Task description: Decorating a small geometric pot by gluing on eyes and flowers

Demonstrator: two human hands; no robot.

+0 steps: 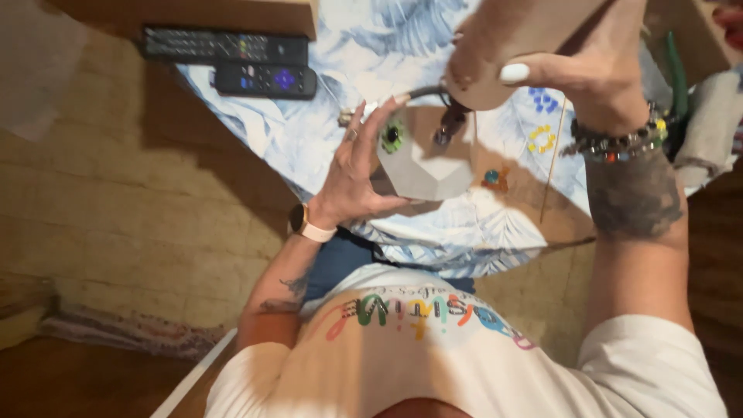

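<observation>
The landmark is the pale grey faceted block (424,164) that rests on the round surface (255,116) covered with a blue-and-white leaf-print cloth.

Left hand (357,166): its fingers are curled against the left side of the block, grasping it, with the fingertips up at its top edge. A small green beaded flower (392,136) sits at that edge, just by the fingertips.

Right hand (576,66): raised above and to the right of the block, its fingers clenched around a tan cardboard-like piece (511,46) that fills the upper frame. Beaded bracelets (619,142) circle the wrist. A dark tool or cord end (449,122) hangs below the tan piece, over the block's top; what it is cannot be told.

To the right of the block lie loose bead pieces: a blue cluster (543,99), a yellow ring (542,139) and a teal-and-orange piece (493,178). A thin wooden stick (553,162) lies beyond them. Two black remote controls (232,60) lie well apart to the upper left.

Risks, as judged: the raised tan piece blocks the view of the work beneath, so the hanging part could miss the block. A nudge of the block could knock the flower loose. A sweep of the right forearm could scatter the loose beads off the surface.
</observation>
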